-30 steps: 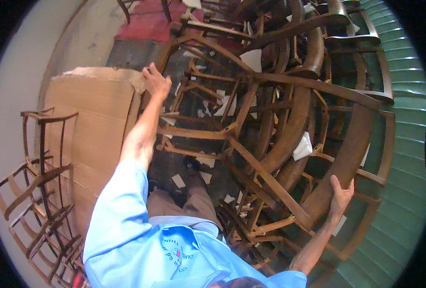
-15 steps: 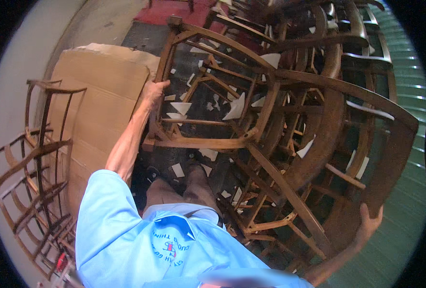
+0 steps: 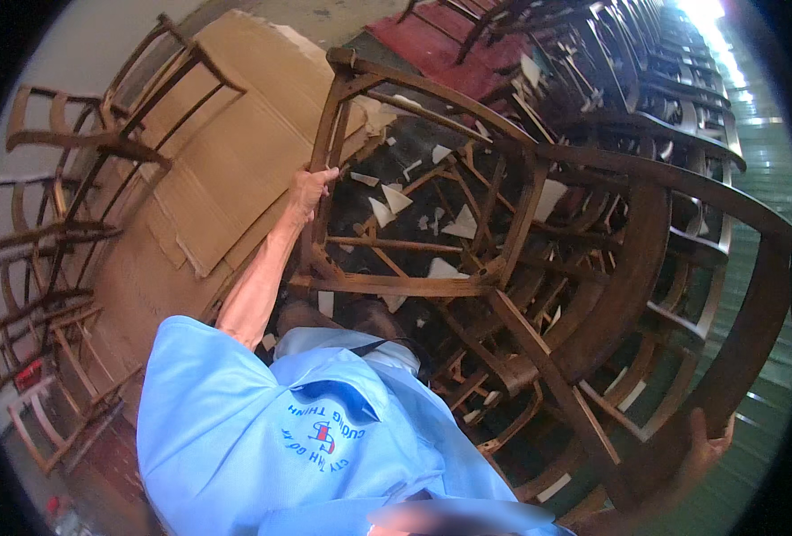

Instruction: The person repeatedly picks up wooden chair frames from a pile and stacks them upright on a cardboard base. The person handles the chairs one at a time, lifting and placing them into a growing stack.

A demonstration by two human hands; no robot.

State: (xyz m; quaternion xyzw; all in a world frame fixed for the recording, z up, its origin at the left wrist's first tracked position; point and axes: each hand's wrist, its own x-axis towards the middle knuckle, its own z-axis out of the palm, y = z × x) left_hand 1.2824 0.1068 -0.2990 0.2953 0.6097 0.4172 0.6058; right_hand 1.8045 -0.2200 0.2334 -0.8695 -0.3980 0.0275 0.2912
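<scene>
Near the lower edge: a light blue shirt [image 3: 262, 447] fills the bottom, with both bare forearms reaching up and out from it.
Right hand [image 3: 704, 451]: low at the right, fingers spread and pressed against the curved back rail of the dark wooden chair frame [image 3: 467, 277].
Left hand [image 3: 308, 192]: higher on the left, fingers wrapped tight round 1 upright leg of the same frame.
Chair frame: tipped on its side between the 2 hands (seat opening facing the camera), over a dark floor strewn with pale paper scraps [image 3: 396, 201].
Left side: flattened brown cardboard [image 3: 226, 170], then lighter chair frames [image 3: 56, 223] stacked beside it.
Far right: a long row of dark chairs [image 3: 646, 62] running away along a green corrugated wall [image 3: 758, 223].
</scene>
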